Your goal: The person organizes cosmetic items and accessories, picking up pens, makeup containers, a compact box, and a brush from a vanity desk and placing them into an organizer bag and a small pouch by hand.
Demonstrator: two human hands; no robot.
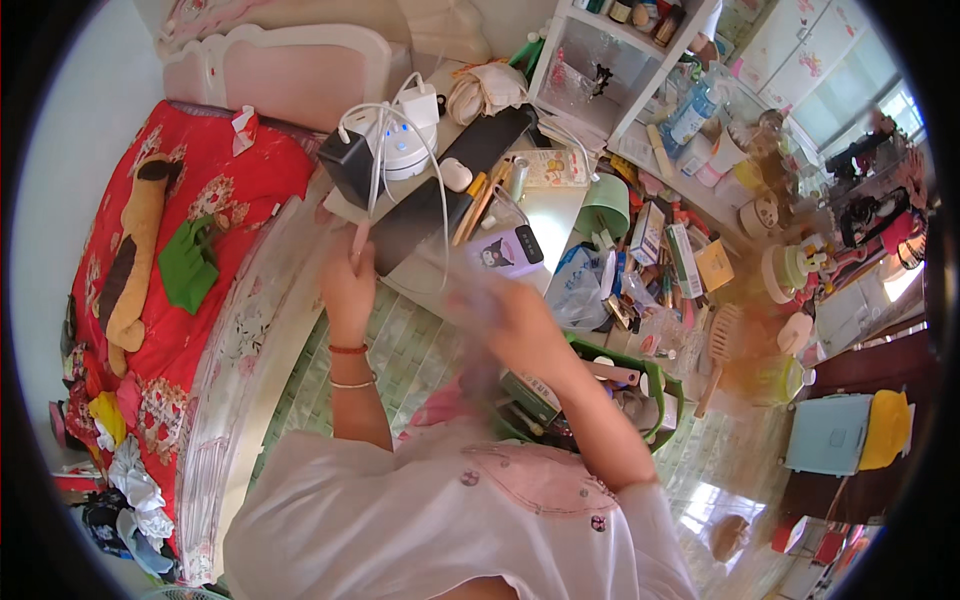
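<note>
My left hand (347, 295) is closed in a pinch on the pinkish end of a white cable (375, 170), in front of the desk edge. That cable runs up to a round white power strip (404, 146) with blue lights, beside a black box-shaped adapter (345, 168). My right hand (515, 320) is smeared by motion, its fingers curled around something. A blurred greyish, cloth-like thing (480, 350) hangs from it, too smeared to name. Just beyond lies a lilac phone case (500, 252) with a cartoon figure. Pens (485, 208) and white earbuds case (456, 175) lie farther back.
A desk (415, 285) stands ahead, with a white shelf (590, 75) behind it. Boxes and cosmetics crowd the right, near a green bin (604, 207). A green basket (668, 400) of packages is by my right forearm. On the left is a bed with red bedding (240, 180).
</note>
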